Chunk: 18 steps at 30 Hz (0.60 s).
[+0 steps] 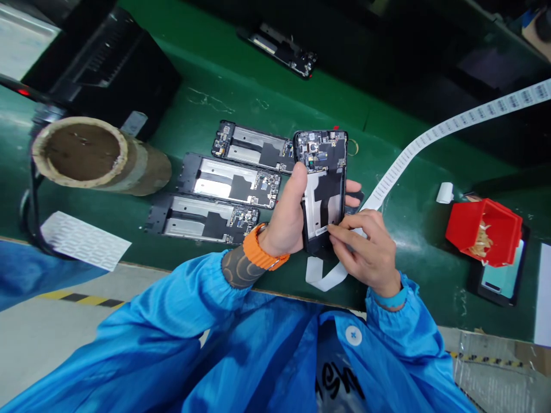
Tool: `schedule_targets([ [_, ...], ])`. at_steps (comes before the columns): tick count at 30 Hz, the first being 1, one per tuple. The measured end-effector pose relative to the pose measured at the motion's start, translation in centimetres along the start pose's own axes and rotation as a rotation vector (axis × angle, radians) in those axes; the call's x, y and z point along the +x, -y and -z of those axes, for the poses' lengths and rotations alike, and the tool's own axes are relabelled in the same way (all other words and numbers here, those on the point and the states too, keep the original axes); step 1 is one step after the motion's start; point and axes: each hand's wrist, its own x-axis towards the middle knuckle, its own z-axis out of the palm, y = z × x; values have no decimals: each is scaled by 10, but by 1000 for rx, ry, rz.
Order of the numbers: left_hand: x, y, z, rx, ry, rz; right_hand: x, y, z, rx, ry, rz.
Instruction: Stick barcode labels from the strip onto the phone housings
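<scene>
At the far left, a cardboard tube [144,163] stands on the green bench [430,281]. Beside it, three opened phones [235,182] lie in a staggered row, probably to stay within your reach. Your left hand [284,221] grasps another opened phone [325,183] above the bench, apparently steadying its inner side towards you. Your right hand [368,246] brings its fingertips together at a small white label [322,230] near the phone's lower edge; whether they pinch or press, you can't tell. Rightward, a printed label strip [413,146] curves away.

A single head-worn camera looks forward and down from close above the hands [371,248] and bench [426,281].
</scene>
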Motion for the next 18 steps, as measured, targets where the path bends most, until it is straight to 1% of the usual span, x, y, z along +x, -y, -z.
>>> schedule_targets([
  [3,-1,1,0,44,26,-14,0,0,0,22,5,-15],
  [7,-1,5,2,78,33,-54,1,2,1,56,19,-63],
  [9,1,9,5,106,63,-71,1,2,0,67,26,-90],
  [14,7,16,15,226,140,-190,2,4,-1,90,24,-102],
  [16,9,16,17,258,145,-219,2,5,0,116,4,-126],
  [18,9,17,17,272,142,-242,2,8,0,151,-34,-193],
])
